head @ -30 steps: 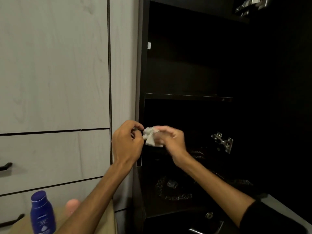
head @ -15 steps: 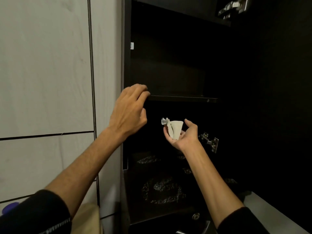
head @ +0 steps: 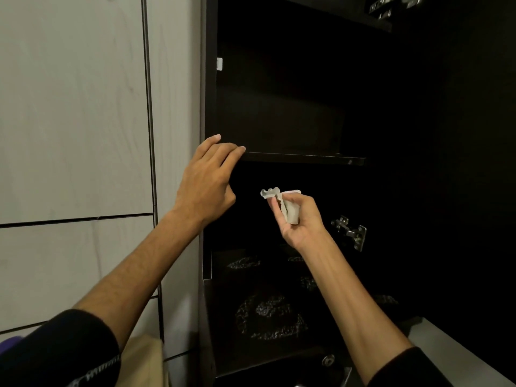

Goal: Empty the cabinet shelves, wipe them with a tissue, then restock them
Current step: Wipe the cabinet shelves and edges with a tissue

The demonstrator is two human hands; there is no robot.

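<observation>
The dark cabinet stands open in front of me, with a thin black shelf (head: 304, 158) across its middle and nothing visible on it. My left hand (head: 208, 182) rests with its fingertips on the shelf's left front corner, fingers apart and holding nothing. Below the shelf, my right hand (head: 300, 219) is palm-up and pinches a crumpled white tissue (head: 287, 206). The tissue is in the air, clear of any shelf. The cabinet's inside is very dark and its depth is hard to see.
A metal hinge (head: 349, 231) sits on the cabinet's right side, another hinge (head: 391, 4) at the top right. Pale wood panels (head: 72, 113) fill the left. Lower down lie dark glittery items (head: 268, 317). A beige box (head: 145, 361) is at the bottom left.
Both hands held the tissue together a second ago. My left hand let go and rose to the shelf's left corner; my right hand turned palm-up with the tissue. The view tilted upward.
</observation>
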